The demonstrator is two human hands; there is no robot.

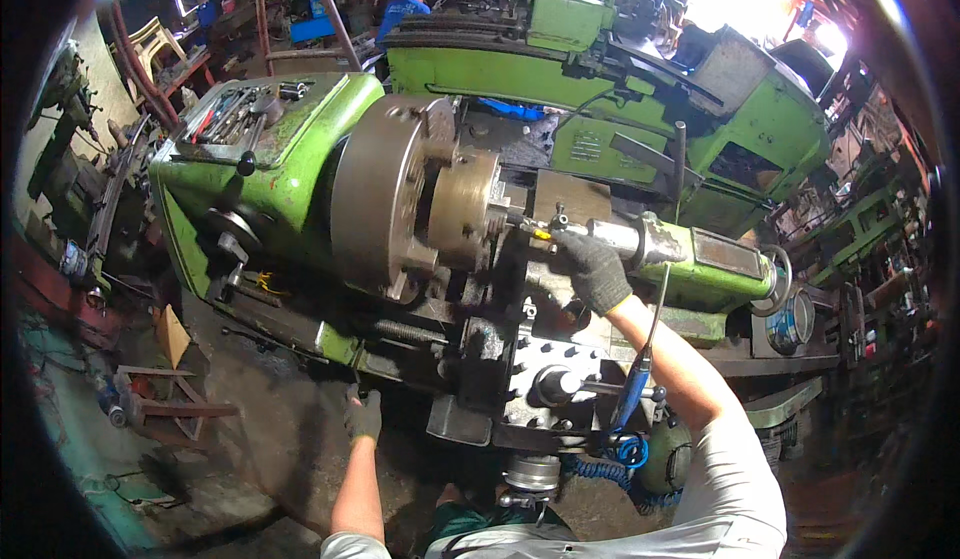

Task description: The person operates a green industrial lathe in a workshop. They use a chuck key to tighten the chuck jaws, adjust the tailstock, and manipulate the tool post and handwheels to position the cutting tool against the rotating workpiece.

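A green lathe (285, 174) stands before me, its large grey chuck (375, 194) carrying a smaller brass-toned chuck (463, 209). My right hand (595, 271), in a dark knitted glove, is closed beside the tailstock (690, 254). Its fingertips are at a small tool with a yellow part (541, 234), close to the jaws of the smaller chuck; what they grip is partly hidden. Lower left, my gloved left hand (363, 417) is closed around a lever (354, 389) under the front of the lathe bed.
Nearer me are the tool post (556, 384) with its handle and a blue air gun (631, 399) on a coiled hose. Hand tools (235, 114) lie on the headstock. Another green machine (480, 69) stands behind. A bucket (790, 321) sits right; a wooden frame (180, 407) lies left.
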